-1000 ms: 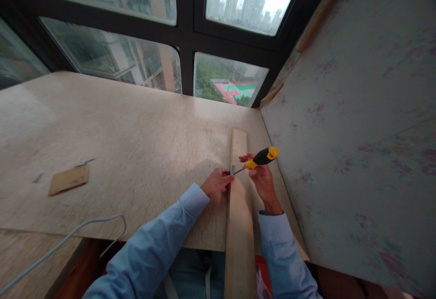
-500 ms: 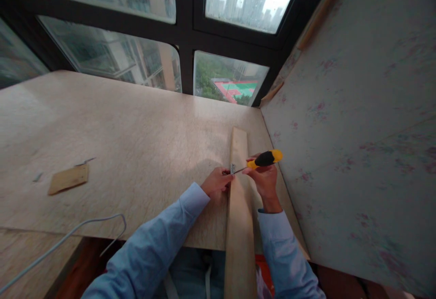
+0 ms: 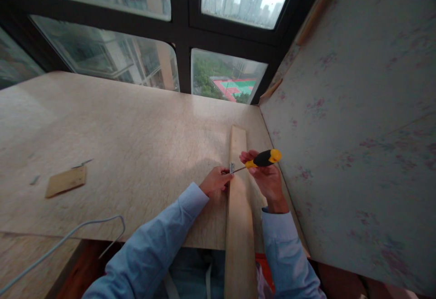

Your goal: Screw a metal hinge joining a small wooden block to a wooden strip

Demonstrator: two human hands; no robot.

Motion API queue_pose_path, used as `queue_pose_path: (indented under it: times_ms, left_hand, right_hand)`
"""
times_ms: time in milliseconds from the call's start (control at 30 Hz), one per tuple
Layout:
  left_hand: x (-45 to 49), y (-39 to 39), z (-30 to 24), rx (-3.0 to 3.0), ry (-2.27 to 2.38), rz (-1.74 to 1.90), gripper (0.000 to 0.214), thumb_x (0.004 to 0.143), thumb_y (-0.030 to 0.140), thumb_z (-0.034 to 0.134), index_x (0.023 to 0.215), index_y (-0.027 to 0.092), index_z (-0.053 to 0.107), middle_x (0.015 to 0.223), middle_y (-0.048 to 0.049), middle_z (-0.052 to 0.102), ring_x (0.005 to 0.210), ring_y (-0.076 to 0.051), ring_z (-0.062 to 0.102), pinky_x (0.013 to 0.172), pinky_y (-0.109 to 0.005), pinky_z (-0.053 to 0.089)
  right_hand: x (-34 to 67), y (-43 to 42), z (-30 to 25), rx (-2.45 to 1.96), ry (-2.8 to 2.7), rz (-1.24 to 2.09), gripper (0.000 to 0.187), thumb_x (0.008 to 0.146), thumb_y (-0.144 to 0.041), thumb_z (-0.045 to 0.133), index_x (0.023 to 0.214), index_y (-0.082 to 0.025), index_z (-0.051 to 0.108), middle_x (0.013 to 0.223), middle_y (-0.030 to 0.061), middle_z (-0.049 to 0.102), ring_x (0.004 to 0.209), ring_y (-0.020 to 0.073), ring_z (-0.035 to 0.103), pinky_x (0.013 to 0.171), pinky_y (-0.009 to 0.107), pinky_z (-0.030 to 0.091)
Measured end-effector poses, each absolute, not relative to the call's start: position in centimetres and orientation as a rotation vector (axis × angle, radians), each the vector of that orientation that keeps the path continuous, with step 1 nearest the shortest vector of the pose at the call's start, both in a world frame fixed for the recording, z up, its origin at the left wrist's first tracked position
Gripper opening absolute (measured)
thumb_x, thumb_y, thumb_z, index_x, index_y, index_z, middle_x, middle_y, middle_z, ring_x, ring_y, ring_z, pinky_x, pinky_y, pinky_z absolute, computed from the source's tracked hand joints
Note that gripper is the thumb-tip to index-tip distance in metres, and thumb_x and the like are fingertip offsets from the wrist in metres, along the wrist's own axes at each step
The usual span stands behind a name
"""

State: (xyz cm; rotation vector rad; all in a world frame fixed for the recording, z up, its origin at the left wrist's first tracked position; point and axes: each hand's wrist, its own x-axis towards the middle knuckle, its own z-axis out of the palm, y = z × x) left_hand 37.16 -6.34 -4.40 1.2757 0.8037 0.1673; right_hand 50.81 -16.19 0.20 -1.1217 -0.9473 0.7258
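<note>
A long wooden plank [image 3: 239,217] runs away from my body across the ledge. On its left edge sits a small silver metal bracket [image 3: 232,167], with my left hand [image 3: 216,179] pinching it against the wood, thumb on top. My right hand [image 3: 267,181] is over the plank's right side, holding a yellow-and-black screwdriver [image 3: 263,159]. Its fingers are loosened and partly stretched along the handle. The screwdriver lies nearly level, its shaft slanting down left so the tip meets the bracket. Whether a screw is under the tip is too small to tell.
Left on the ledge [image 3: 136,131] lie a small wooden piece [image 3: 66,181], a thin metal item [image 3: 82,163] and a small grey bit [image 3: 34,180]. A grey cable [image 3: 85,223] curves over the front edge. A papered wall [image 3: 340,154] stands close on the right, windows ahead.
My right hand has loosened and turned on the screwdriver handle, its fingers straighter and its wrist shifted slightly right. My left hand stays at the bracket. The view has shifted slightly.
</note>
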Motion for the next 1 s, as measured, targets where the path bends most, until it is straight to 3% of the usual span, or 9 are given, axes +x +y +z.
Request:
queue_pose_path:
  times_ms: [100,233,333,433,567,667,767,867,1000]
  left_hand:
    - [37.1,-6.4,-4.7,1.264,0.797,0.177,0.03,0.078,0.031,0.067,0.099,0.01,0.064,0.084,-0.007,0.065,0.063,-0.012,0.059,0.049,-0.02,0.043]
    - [37.1,-6.5,-4.7,1.259,0.79,0.18,0.028,0.08,0.032,0.065,0.097,0.01,0.062,0.086,-0.0075,0.065,0.063,-0.011,0.059,0.049,-0.02,0.042]
    - [37.1,-6.5,-4.6,1.269,0.793,0.174,0.028,0.079,0.031,0.065,0.097,0.01,0.062,0.086,-0.0078,0.065,0.064,-0.012,0.06,0.05,-0.02,0.042]
    - [37.1,-6.4,-4.5,1.241,0.797,0.171,0.031,0.077,0.032,0.068,0.098,0.011,0.062,0.087,-0.0072,0.065,0.064,-0.012,0.06,0.05,-0.021,0.042]
    - [37.0,-6.4,-4.3,1.222,0.802,0.163,0.032,0.076,0.032,0.069,0.1,0.012,0.063,0.086,-0.0065,0.065,0.064,-0.012,0.06,0.051,-0.02,0.042]
    - [37.0,-6.5,-4.0,1.228,0.803,0.17,0.028,0.078,0.029,0.067,0.099,0.011,0.063,0.087,-0.007,0.065,0.066,-0.012,0.06,0.051,-0.02,0.043]
    - [37.0,-6.4,-4.0,1.193,0.774,0.162,0.026,0.079,0.027,0.064,0.099,0.01,0.062,0.085,-0.006,0.064,0.063,-0.011,0.059,0.049,-0.019,0.042]
    - [36.9,-6.3,-4.4,1.181,0.735,0.175,0.029,0.078,0.03,0.067,0.098,0.01,0.062,0.084,-0.0052,0.062,0.06,-0.01,0.057,0.048,-0.019,0.04]
    - [36.9,-6.3,-4.7,1.202,0.732,0.176,0.034,0.075,0.035,0.07,0.097,0.01,0.063,0.084,-0.0058,0.063,0.062,-0.01,0.057,0.049,-0.02,0.04]
  right_hand:
    - [50.6,-15.7,-0.2,-1.242,-0.879,0.49,0.039,0.058,-0.032,0.088,0.088,-0.023,0.064,0.088,0.0034,0.072,0.086,0.0237,0.068,0.083,0.045,0.054]
    - [50.2,-15.0,-0.3,-1.349,-0.93,0.298,0.045,0.055,-0.037,0.089,0.085,-0.023,0.06,0.084,0.0024,0.067,0.082,0.0215,0.064,0.083,0.041,0.051]
    - [50.1,-15.0,-0.2,-1.362,-1.071,0.321,0.051,0.071,-0.05,0.077,0.112,-0.025,0.059,0.102,0.0067,0.067,0.096,0.0232,0.062,0.093,0.044,0.047]
    - [50.3,-15.5,0.0,-1.278,-1.156,0.468,0.062,0.086,-0.057,0.057,0.141,-0.033,0.039,0.139,0.0073,0.054,0.124,0.024,0.052,0.107,0.048,0.037]
    - [50.6,-16.4,0.7,-1.117,-1.103,0.675,0.06,0.087,-0.051,0.059,0.142,-0.042,0.036,0.152,-0.0004,0.04,0.139,0.0238,0.039,0.114,0.052,0.03]
    - [50.8,-16.7,1.2,-1.087,-1.048,0.73,0.055,0.084,-0.043,0.066,0.135,-0.036,0.048,0.141,0.005,0.055,0.128,0.0265,0.052,0.107,0.054,0.039]
    - [50.9,-16.5,1.2,-1.182,-0.951,0.608,0.037,0.076,-0.033,0.076,0.109,-0.026,0.063,0.109,0.0069,0.072,0.101,0.0255,0.068,0.093,0.049,0.052]
    - [50.9,-15.8,0.6,-1.273,-0.865,0.372,0.04,0.059,-0.03,0.087,0.088,-0.023,0.06,0.084,0.0013,0.07,0.08,0.0212,0.068,0.08,0.04,0.055]
    - [50.5,-15.2,0.2,-1.384,-0.874,0.226,0.056,0.056,-0.037,0.088,0.099,-0.024,0.056,0.087,0.0001,0.064,0.079,0.0183,0.063,0.08,0.036,0.053]
